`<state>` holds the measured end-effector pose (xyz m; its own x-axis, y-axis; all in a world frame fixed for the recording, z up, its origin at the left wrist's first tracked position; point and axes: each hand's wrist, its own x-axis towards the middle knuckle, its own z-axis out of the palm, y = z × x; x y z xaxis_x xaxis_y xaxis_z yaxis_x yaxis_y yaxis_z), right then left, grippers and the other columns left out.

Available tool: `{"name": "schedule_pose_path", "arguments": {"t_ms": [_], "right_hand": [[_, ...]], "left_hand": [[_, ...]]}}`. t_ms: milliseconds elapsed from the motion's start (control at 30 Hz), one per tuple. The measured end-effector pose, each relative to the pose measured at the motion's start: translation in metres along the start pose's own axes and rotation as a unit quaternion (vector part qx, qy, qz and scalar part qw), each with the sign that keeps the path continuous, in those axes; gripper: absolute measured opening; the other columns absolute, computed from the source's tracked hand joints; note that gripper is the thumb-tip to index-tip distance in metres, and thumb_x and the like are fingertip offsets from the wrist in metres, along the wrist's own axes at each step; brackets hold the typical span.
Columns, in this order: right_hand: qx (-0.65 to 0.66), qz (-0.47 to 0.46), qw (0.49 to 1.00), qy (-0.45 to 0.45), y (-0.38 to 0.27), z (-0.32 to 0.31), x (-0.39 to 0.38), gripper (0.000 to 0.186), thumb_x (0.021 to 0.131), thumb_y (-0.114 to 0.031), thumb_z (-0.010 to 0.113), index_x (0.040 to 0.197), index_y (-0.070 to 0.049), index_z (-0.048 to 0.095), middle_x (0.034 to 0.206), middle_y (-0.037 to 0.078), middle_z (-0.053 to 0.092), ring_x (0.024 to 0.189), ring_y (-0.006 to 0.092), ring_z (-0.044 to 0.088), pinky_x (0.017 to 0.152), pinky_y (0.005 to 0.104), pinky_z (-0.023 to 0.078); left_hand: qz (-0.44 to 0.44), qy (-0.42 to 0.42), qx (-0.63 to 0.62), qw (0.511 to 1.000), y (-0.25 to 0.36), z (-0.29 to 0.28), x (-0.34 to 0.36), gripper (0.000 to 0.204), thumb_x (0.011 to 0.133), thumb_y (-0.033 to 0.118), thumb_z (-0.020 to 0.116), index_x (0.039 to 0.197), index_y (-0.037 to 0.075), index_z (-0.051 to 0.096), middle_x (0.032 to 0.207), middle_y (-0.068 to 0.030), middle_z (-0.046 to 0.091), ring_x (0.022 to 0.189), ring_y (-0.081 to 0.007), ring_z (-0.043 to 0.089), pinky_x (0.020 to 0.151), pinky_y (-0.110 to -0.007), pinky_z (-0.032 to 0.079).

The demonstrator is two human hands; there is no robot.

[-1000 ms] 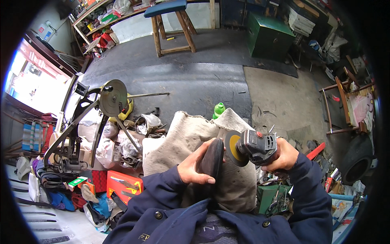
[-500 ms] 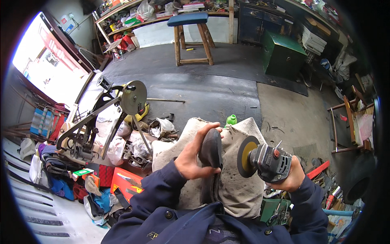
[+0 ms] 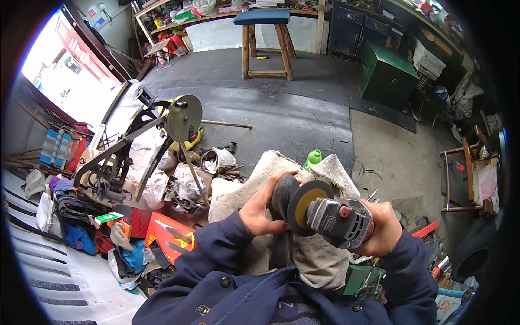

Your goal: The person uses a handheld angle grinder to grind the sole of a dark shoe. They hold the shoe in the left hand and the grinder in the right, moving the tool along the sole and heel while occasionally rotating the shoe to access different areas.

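My left hand (image 3: 258, 212) is closed round a dark boot (image 3: 279, 197), thumb low and fingers over its top end. The boot stands up from my lap, its lower part between my knees. In my right hand (image 3: 382, 232) is a grey angle grinder (image 3: 342, 223), gripped by its body. The grinder's disc (image 3: 298, 208), yellow in the middle with a grey rim, lies against or just in front of the boot's right side. The disc hides that side, so I cannot tell whether they touch. A stained beige cloth (image 3: 319, 260) covers my lap.
On the left stands a hand-cranked sewing machine (image 3: 184, 118) with a large wheel. Bags and scraps lie beneath it. A green bottle (image 3: 313, 157) is just beyond my knees. Farther off are a blue-topped stool (image 3: 262, 17) and a green chest (image 3: 387, 76). Tools crowd my right side.
My right hand has brought the grinder left, so its disc now overlaps the boot. My left hand keeps its hold on the boot. The whole view has shifted slightly.
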<state>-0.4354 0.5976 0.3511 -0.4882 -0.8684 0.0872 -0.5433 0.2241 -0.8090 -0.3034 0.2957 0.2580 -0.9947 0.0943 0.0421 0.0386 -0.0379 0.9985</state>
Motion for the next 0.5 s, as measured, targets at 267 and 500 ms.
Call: {"name": "schedule_pose_path", "arguments": {"t_ms": [267,500], "right_hand": [[-0.074,-0.026,0.997,-0.007,-0.0118,-0.0036,0.0093,0.046,0.067,-0.017,0.094,0.107,-0.007,0.073,0.091,0.014,0.076,0.084,0.0379,0.077,0.075,0.0412,0.063],[-0.04,0.035,0.998,-0.031,-0.0044,-0.0097,0.0066,0.047,0.065,-0.016,0.092,0.107,-0.008,0.072,0.091,0.014,0.075,0.084,0.0407,0.076,0.076,0.041,0.063]], "left_hand": [[0.016,-0.023,0.012,1.0,-0.0025,-0.0062,0.0028,0.117,0.075,0.0,0.089,0.174,0.006,0.026,0.162,-0.0086,0.055,0.15,-0.0198,0.052,0.129,-0.037,0.036],[0.006,-0.018,0.002,1.0,0.0053,-0.004,0.0015,0.111,0.074,0.001,0.086,0.172,0.005,0.033,0.159,-0.0105,0.055,0.148,-0.0198,0.051,0.127,-0.036,0.036]]}}
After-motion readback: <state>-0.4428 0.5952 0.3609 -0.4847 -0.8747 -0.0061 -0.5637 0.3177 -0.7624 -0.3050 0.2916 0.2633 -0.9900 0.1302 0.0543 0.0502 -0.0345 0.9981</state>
